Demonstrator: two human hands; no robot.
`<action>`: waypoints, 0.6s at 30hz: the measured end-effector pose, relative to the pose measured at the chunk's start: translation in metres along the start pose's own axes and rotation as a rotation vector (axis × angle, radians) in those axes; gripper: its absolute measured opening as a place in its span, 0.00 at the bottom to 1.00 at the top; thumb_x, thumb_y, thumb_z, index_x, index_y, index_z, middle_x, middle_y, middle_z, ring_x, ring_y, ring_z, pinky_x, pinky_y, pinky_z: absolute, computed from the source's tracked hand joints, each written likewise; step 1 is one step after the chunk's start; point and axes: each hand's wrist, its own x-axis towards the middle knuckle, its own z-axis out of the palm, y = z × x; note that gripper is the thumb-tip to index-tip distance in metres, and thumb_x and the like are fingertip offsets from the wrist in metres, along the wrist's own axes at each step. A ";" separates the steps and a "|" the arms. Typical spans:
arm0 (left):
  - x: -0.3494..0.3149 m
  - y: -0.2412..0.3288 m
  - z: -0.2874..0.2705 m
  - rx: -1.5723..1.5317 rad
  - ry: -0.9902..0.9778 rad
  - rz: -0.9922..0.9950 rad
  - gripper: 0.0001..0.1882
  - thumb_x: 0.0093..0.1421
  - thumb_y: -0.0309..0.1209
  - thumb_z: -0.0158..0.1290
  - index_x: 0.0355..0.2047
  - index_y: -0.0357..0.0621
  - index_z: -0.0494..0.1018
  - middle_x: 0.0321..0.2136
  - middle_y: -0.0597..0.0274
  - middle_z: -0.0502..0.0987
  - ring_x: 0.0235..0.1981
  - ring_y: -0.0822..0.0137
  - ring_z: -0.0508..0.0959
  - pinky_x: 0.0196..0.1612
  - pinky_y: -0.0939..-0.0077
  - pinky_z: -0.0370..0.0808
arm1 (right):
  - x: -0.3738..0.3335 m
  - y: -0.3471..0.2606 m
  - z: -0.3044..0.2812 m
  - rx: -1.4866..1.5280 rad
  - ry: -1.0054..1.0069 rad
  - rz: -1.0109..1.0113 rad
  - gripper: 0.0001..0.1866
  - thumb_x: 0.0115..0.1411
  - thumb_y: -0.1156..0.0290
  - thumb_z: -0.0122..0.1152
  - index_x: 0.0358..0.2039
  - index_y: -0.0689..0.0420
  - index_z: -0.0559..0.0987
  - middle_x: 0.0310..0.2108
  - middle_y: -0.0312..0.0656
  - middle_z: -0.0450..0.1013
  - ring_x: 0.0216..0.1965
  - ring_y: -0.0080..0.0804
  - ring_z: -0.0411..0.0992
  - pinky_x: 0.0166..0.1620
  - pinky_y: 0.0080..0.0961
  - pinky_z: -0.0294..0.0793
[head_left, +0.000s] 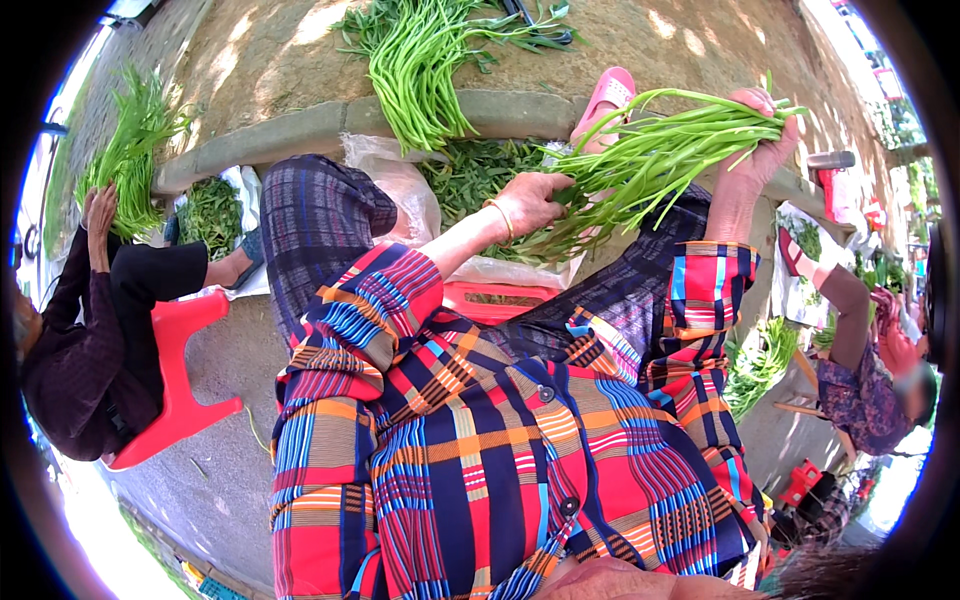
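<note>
A long bunch of water spinach (665, 150) stretches over my right knee, its green stems running from upper right to a leafy end at lower left. My right hand (765, 145) is wrapped round the stem end. At the leafy end my left hand (530, 205) is closed on some of the leaves, its fingertips partly hidden. Below the bunch, between my legs, a heap of loose leaves (470, 180) lies on a whitish plastic sheet (402, 185). Beyond it, another bunch of stems (415, 85) rests across the kerb.
A stone kerb (310, 128) crosses ahead, with brown soil beyond. At left, a person (85, 340) on a red stool (180, 380) handles similar greens (130, 160). Another person (870, 390) sits at right near more greens (765, 365). A red plastic edge (495, 298) shows under me.
</note>
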 end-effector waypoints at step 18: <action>-0.027 0.031 -0.033 -0.602 -0.284 -0.345 0.10 0.54 0.32 0.49 0.31 0.36 0.72 0.21 0.58 0.77 0.19 0.73 0.76 0.18 0.86 0.67 | 0.000 -0.004 -0.003 0.024 -0.019 0.032 0.15 0.38 0.73 0.62 0.22 0.57 0.63 0.22 0.37 0.61 0.25 0.29 0.62 0.35 0.30 0.64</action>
